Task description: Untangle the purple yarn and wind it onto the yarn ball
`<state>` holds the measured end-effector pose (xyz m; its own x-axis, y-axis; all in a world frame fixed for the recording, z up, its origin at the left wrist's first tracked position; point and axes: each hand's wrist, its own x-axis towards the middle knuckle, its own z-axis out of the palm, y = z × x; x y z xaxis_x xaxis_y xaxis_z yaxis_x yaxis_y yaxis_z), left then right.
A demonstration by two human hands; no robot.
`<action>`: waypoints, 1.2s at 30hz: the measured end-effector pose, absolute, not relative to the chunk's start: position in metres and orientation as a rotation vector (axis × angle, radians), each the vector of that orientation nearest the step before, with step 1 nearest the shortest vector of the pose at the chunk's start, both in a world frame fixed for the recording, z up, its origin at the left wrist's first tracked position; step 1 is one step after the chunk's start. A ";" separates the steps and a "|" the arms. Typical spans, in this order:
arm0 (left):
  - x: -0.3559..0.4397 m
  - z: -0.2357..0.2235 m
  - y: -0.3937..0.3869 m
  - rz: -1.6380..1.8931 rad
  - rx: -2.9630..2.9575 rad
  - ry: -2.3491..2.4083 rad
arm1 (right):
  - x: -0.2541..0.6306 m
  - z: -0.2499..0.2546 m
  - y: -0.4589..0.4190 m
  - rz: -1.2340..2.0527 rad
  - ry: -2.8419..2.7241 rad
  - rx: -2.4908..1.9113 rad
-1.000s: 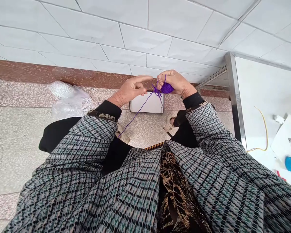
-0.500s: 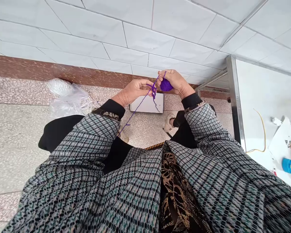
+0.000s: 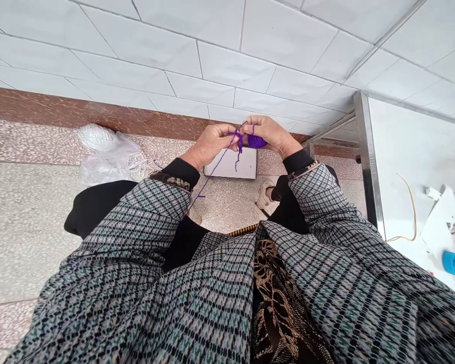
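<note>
My left hand [image 3: 210,142] pinches a small knotted piece of purple yarn [image 3: 240,144] between thumb and fingers, and a loose tail hangs below it. From there a purple strand [image 3: 214,171] slants down toward my left sleeve. Close by on the right, my right hand [image 3: 270,133] is closed around a small ball of purple yarn [image 3: 256,141], which hangs under its curled fingers. A short length of yarn runs between the two hands near the fingertips. Whether the fingers hold a hook or needle cannot be made out.
On the floor below lies a white box [image 3: 231,164]. A clear plastic bag [image 3: 104,159] with white yarn [image 3: 95,136] rests at left by the tiled wall. At right stands a white table [image 3: 392,167] with a metal edge, a yellow cord [image 3: 413,212] and a blue cap [image 3: 452,263].
My right hand has come down and slightly left with the yarn ball, nearer to my left hand. The yarn between the hands has shifted and its tail hangs straighter.
</note>
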<state>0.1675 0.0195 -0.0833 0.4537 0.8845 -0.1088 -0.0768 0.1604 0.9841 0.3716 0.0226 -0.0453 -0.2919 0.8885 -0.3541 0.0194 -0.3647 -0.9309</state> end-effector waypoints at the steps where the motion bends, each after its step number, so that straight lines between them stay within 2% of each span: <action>1: 0.168 -0.083 0.020 0.842 1.219 0.873 | 0.371 -0.047 0.023 1.723 -1.215 -1.301; 15: 0.169 -0.088 0.025 0.843 1.454 1.039 | 0.356 -0.049 0.016 1.624 -1.303 -1.451; 18: 0.167 -0.089 0.025 0.815 1.418 1.014 | 0.358 -0.047 0.017 1.426 -1.442 -1.571; 25: 0.157 -0.097 0.028 0.572 1.316 1.022 | 0.370 -0.037 0.015 0.739 -1.986 -1.676; 29: 0.148 -0.100 0.032 0.693 1.147 1.125 | 0.382 -0.029 0.017 0.628 -2.065 -1.767; 36: 0.129 -0.104 0.042 1.037 0.802 1.060 | 0.397 -0.036 0.018 0.746 -2.115 -1.837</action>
